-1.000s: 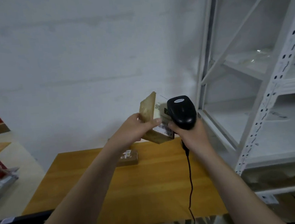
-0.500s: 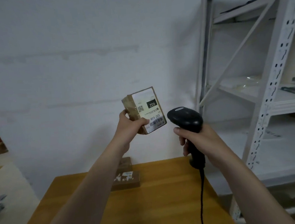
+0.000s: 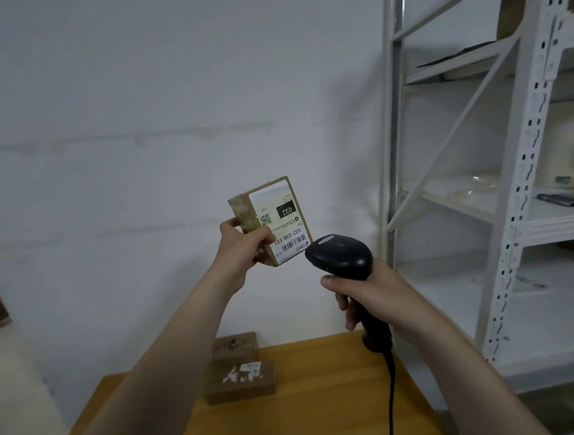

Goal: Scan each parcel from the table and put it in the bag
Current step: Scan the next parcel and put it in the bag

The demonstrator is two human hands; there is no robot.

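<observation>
**Parcel held up mid-frame, scanner head right at its lower corner**

I'm watching the left hand (image 3: pixel 243 244) gripping a small brown parcel (image 3: pixel 272 222) by its lower left corner, with the thumb curling over the edge of the white label. It's holding the parcel up in the centre of the frame against the white wall, label facing the camera and reading upside down. The right hand (image 3: pixel 371 296) is wrapping its fingers round the handle of the black scanner (image 3: pixel 342 256). The scanner's head is sitting just below and right of the barcode end, and I can't tell if they're touching. The cable (image 3: pixel 391 398) is hanging toward the bottom edge. Two more brown parcels (image 3: pixel 240 380) are lying on the wooden table (image 3: pixel 312 421) at lower centre. A white shelf rack (image 3: pixel 517 199) is filling the right side.
</observation>
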